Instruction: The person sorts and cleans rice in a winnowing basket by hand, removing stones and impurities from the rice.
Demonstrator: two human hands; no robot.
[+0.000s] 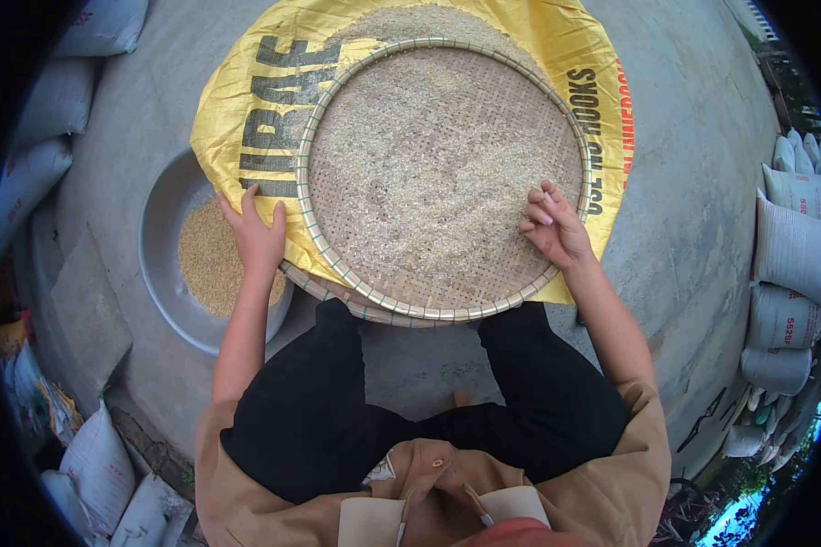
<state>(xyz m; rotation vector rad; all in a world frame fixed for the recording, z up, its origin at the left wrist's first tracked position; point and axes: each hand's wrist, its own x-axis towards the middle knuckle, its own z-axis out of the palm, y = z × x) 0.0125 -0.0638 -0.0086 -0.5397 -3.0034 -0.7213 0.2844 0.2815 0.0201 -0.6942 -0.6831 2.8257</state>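
A round woven winnowing tray [538, 100] with a bound rim lies in front of me, pale grains [410, 173] spread thinly over it. My right hand [558, 228] is above its right side, fingers curled together in a pinch; whatever they hold is too small to make out. Fingers spread, my left hand [257, 235] rests at the left edge of a yellow printed sack [223, 114], beside the tray. The sack lies beneath the tray, with more grain [429, 20] on it at the far side. Another woven tray [374, 312] shows partly underneath.
A metal basin [155, 260] holding golden grain [210, 260] stands on the concrete floor [693, 182] at my left. Stacked white sacks [789, 242] line the right side. Further sacks [50, 100] lie at the far left, and more [100, 465] at the near left.
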